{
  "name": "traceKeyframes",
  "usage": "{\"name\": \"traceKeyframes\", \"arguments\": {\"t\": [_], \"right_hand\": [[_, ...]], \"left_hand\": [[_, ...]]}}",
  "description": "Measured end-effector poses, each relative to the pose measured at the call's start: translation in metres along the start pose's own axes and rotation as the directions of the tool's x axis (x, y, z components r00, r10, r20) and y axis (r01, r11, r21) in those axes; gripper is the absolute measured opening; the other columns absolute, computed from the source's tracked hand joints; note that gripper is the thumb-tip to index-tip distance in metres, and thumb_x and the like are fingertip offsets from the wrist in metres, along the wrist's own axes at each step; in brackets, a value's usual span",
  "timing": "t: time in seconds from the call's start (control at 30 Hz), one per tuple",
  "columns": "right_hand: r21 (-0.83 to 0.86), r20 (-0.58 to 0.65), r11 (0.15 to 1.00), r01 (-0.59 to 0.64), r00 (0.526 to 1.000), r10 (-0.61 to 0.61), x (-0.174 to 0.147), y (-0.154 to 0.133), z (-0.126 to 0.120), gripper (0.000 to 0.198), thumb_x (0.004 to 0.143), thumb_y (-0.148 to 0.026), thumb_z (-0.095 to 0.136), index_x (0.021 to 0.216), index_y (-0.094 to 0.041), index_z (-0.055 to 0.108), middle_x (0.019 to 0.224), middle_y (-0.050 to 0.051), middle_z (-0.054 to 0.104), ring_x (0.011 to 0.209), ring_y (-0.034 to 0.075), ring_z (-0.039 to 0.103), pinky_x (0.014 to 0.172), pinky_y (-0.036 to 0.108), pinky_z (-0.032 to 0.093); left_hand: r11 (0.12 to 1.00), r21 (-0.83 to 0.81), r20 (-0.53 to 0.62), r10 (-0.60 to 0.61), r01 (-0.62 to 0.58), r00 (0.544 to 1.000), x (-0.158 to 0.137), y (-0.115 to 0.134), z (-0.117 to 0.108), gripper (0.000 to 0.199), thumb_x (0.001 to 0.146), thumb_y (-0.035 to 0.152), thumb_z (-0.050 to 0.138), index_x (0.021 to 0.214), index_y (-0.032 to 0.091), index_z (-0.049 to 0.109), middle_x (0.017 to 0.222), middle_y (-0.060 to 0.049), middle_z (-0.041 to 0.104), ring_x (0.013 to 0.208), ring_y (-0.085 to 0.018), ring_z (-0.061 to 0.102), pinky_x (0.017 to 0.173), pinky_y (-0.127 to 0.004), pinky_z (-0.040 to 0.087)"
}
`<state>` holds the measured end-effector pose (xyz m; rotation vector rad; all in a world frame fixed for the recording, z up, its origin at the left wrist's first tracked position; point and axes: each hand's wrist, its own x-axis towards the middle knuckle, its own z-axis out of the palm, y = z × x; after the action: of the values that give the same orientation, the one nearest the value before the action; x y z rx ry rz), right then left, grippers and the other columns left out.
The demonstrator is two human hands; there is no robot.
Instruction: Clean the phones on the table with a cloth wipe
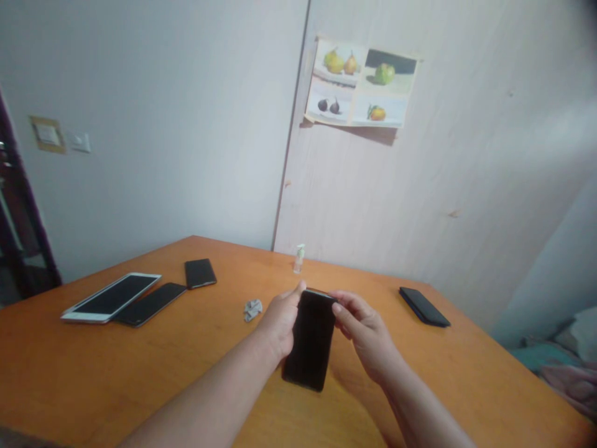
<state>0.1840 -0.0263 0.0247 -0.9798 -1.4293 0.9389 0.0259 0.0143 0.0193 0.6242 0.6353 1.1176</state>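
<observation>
Phone: in both hands over the near middle of the table, dark screen facing up and towards the wearer. Its upper end is between the hands; whether its lower end touches the wood cannot be told.

Left hand: partly closed round the phone's left edge, thumb extended to the upper left corner. The fingers behind are hidden.

Right hand: partly closed at the upper right corner, thumb on the front near the edge, index finger along the top end. How firmly it grips cannot be told.

Surroundings: a crumpled grey cloth lies just beyond the left forearm. A small clear bottle with a pale pump top stands upright near the table's far edge. At left lies a white-framed tablet, with a long black device against its right side; a smaller dark device lies just beyond that one's far end. At right, well apart from the hands, lies a black slab with a layered edge.

Wall: a poster of four fruit pictures hangs above the table; two switch plates are mounted at far left.
</observation>
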Motion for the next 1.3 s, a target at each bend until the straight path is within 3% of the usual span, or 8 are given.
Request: {"name": "traceKeyframes", "arguments": {"t": [0.2, 0.4, 0.57, 0.73, 0.93, 1.07, 1.17, 1.3], "right_hand": [[0.048, -0.036, 0.998, 0.045, 0.998, -0.043, -0.008, -0.005, 0.009, 0.029, 0.083, -0.045, 0.068, 0.102, -0.024, 0.062, 0.082, -0.001, 0.056, 0.073, 0.012, 0.048, 0.065, 0.025, 0.039], [-0.012, -0.063, 0.998, -0.054, 0.997, 0.054, -0.008, 0.001, 0.011, 0.035, 0.087, -0.052, 0.060, 0.078, -0.019, 0.058, 0.060, -0.005, 0.047, 0.054, 0.009, 0.040, 0.052, 0.023, 0.031], [0.177, -0.137, 0.977, -0.118, 0.980, 0.144, 0.000, 0.024, 0.007, 0.037, 0.085, -0.054, 0.062, 0.076, -0.019, 0.056, 0.056, -0.006, 0.043, 0.049, 0.008, 0.033, 0.048, 0.023, 0.022], [0.323, -0.219, 0.940, -0.109, 0.958, 0.186, 0.009, 0.039, -0.005, 0.035, 0.084, -0.050, 0.064, 0.071, -0.020, 0.053, 0.052, -0.006, 0.041, 0.049, 0.009, 0.032, 0.047, 0.023, 0.024], [0.424, -0.260, 0.902, -0.084, 0.942, 0.210, 0.015, 0.044, -0.017, 0.037, 0.082, -0.048, 0.066, 0.066, -0.020, 0.049, 0.051, -0.007, 0.039, 0.047, 0.009, 0.031, 0.046, 0.024, 0.025], [0.464, -0.273, 0.882, -0.085, 0.933, 0.233, 0.016, 0.044, -0.020, 0.036, 0.082, -0.046, 0.067, 0.066, -0.020, 0.049, 0.051, -0.007, 0.039, 0.047, 0.009, 0.032, 0.045, 0.023, 0.027], [0.536, -0.290, 0.842, -0.058, 0.924, 0.249, 0.019, 0.041, -0.027, 0.032, 0.079, -0.041, 0.071, 0.070, -0.020, 0.050, 0.054, -0.007, 0.041, 0.047, 0.008, 0.034, 0.043, 0.021, 0.028], [0.596, -0.339, 0.803, -0.027, 0.898, 0.282, 0.024, 0.039, -0.040, 0.031, 0.076, -0.037, 0.073, 0.072, -0.020, 0.048, 0.057, -0.009, 0.039, 0.046, 0.006, 0.032, 0.040, 0.020, 0.027]], "left_hand": [[0.996, 0.036, -0.034, 0.088, -0.086, 0.996, 0.002, -0.003, -0.003, 0.046, 0.073, 0.059, 0.073, 0.070, 0.015, 0.058, 0.057, 0.000, 0.060, 0.049, -0.013, 0.056, 0.055, -0.026, 0.044], [0.999, 0.035, 0.052, 0.027, -0.029, 0.998, 0.001, 0.001, -0.005, 0.045, 0.079, 0.058, 0.068, 0.082, 0.013, 0.064, 0.070, -0.006, 0.067, 0.062, -0.020, 0.064, 0.063, -0.032, 0.050], [0.996, 0.083, 0.105, 0.029, -0.038, 0.994, 0.002, 0.002, -0.007, 0.036, 0.080, 0.049, 0.070, 0.085, 0.014, 0.065, 0.074, -0.007, 0.069, 0.066, -0.018, 0.064, 0.066, -0.030, 0.051], [0.937, 0.349, 0.077, -0.019, -0.009, 0.997, 0.005, -0.002, -0.016, 0.013, 0.072, 0.023, 0.070, 0.077, 0.015, 0.063, 0.070, -0.001, 0.065, 0.061, -0.012, 0.059, 0.056, -0.020, 0.042], [0.858, 0.511, 0.060, -0.093, 0.050, 0.994, 0.003, -0.005, -0.021, 0.018, 0.068, 0.022, 0.071, 0.084, 0.015, 0.065, 0.070, -0.001, 0.067, 0.060, -0.013, 0.060, 0.057, -0.022, 0.043], [0.771, 0.636, 0.055, 0.010, -0.043, 0.998, 0.004, -0.007, -0.020, 0.013, 0.071, 0.023, 0.069, 0.081, 0.014, 0.065, 0.065, -0.001, 0.065, 0.056, -0.012, 0.057, 0.053, -0.021, 0.039], [0.750, 0.655, 0.023, 0.106, -0.095, 0.994, 0.007, -0.006, -0.021, 0.003, 0.073, 0.018, 0.063, 0.074, 0.015, 0.064, 0.057, 0.002, 0.060, 0.051, -0.011, 0.053, 0.051, -0.021, 0.037], [0.729, 0.666, -0.019, 0.229, -0.159, 0.973, 0.013, 0.003, -0.027, 0.006, 0.077, 0.018, 0.058, 0.072, 0.017, 0.062, 0.060, 0.002, 0.061, 0.054, -0.012, 0.053, 0.052, -0.021, 0.037]]}}
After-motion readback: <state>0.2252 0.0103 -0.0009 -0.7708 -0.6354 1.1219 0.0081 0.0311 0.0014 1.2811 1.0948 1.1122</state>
